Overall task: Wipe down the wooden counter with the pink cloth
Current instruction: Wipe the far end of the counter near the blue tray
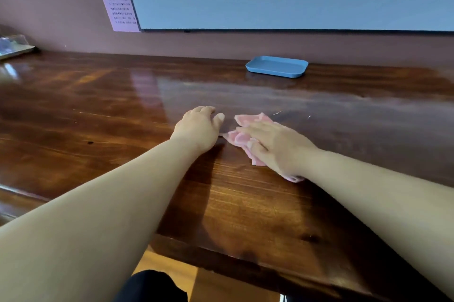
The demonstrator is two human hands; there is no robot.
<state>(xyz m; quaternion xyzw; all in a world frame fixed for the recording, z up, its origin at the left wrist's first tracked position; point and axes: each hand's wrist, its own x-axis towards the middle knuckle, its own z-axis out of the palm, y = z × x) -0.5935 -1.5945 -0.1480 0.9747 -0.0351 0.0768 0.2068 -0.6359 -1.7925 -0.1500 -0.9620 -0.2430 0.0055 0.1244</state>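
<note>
1. The right hand (275, 144) presses flat, fingers straight, on the crumpled pink cloth (245, 135) mid-counter — the left hand (200, 127) rests loosely curled beside it.
2. Risk: a wide sweep across the glossy wooden counter (98, 110) might knock the shallow blue plastic tray (276, 66) at the far edge.

On the counter (103, 110), the cloth (242, 139) lies under the right hand (277, 146), tray (276, 66) behind.

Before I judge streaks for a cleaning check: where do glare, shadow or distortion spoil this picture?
Head view: pale glare sheens the wooden counter at centre and far left; both forearms shadow the near boards; the wide angle bows the counter's edges; the wall notice is too soft to read; the right hand on the pink cloth looks slightly smeared.
</note>
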